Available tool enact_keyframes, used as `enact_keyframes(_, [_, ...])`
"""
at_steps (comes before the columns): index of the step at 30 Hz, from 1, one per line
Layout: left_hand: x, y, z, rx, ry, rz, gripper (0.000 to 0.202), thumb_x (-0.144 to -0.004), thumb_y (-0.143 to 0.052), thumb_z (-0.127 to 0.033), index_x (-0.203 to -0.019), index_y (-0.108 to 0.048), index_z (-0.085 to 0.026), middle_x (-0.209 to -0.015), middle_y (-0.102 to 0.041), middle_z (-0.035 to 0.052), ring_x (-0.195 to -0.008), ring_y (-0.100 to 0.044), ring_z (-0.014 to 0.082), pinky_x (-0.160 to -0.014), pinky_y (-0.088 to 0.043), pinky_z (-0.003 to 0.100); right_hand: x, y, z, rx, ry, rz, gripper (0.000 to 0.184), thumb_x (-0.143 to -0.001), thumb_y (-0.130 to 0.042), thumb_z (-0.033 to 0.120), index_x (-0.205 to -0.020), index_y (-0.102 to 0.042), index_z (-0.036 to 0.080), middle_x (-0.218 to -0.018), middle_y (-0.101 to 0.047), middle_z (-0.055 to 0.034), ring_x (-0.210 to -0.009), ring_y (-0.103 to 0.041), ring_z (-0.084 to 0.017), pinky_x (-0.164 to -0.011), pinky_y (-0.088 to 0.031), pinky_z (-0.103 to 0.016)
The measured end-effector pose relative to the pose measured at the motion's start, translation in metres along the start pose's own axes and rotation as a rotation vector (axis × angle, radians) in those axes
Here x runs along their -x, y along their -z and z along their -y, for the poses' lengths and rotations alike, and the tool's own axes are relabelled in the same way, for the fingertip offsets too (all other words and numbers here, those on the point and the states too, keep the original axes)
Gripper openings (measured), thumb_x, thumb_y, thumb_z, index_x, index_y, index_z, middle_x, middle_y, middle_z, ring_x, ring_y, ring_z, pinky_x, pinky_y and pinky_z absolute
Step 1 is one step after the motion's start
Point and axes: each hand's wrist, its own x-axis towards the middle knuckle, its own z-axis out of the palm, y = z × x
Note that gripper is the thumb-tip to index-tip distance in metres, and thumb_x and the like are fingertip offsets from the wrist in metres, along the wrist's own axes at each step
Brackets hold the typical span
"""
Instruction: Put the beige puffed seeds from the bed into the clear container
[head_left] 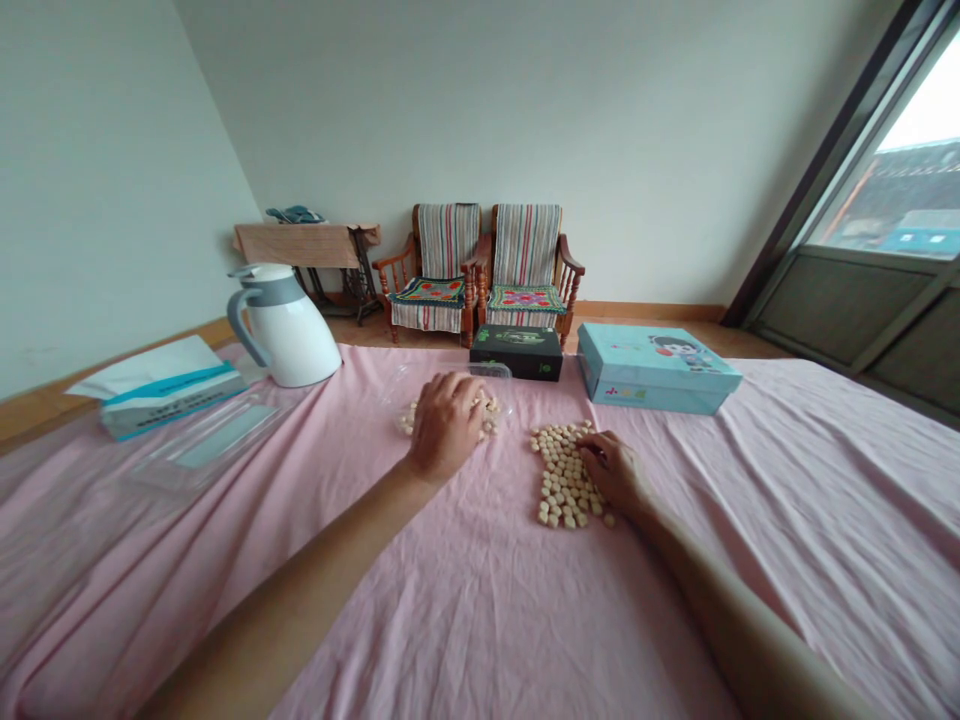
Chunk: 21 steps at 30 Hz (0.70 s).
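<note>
Small beige rounded pieces (562, 485), perhaps biscuits or wooden beads, lie in a dense single-layer patch on the pink cloth. At the patch's upper right edge my right hand (613, 468) has its fingertips pinched together on one of the pieces. Further left, my left hand (448, 425) is over a clear plastic tray (499, 372), fingers bent down and drawn together. More beige pieces (489, 425) lie in this tray around the hand. The left fingertips are hidden, so what they hold, if anything, does not show.
A black box (516, 352) and a light blue box (656, 368) stand along the far side. On the left are a white-and-grey jug (289, 330), a tissue pack (172, 395) and a clear plastic lid (217, 440). Two wooden chairs (525, 260) stand against the wall.
</note>
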Motion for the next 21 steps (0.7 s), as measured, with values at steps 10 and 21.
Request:
enact_keyframes(10, [0.020, -0.070, -0.034, 0.146, -0.217, 0.477, 0.026, -0.081, -0.042, -0.004, -0.096, -0.059, -0.015, -0.096, -0.062, 0.0080, -0.094, -0.056, 0.0189, -0.084, -0.046, 0.031, -0.001, -0.003, -0.007, -0.006, 0.009, -0.010, 0.023, -0.079, -0.047, 0.024, -0.089, -0.065, 0.016, -0.089, -0.063, -0.0087, -0.081, -0.061, -0.020, -0.074, -0.047, -0.031])
enact_keyframes(21, [0.030, -0.083, -0.021, 0.158, -0.183, 0.464, 0.024, -0.080, -0.041, -0.003, -0.082, -0.061, -0.016, -0.087, -0.062, 0.0045, -0.087, -0.056, 0.0173, -0.080, -0.045, 0.029, -0.001, -0.001, -0.004, -0.001, 0.009, -0.004, 0.023, -0.080, -0.046, 0.024, -0.089, -0.066, 0.017, -0.089, -0.064, -0.0083, -0.081, -0.061, -0.019, -0.073, -0.048, -0.032])
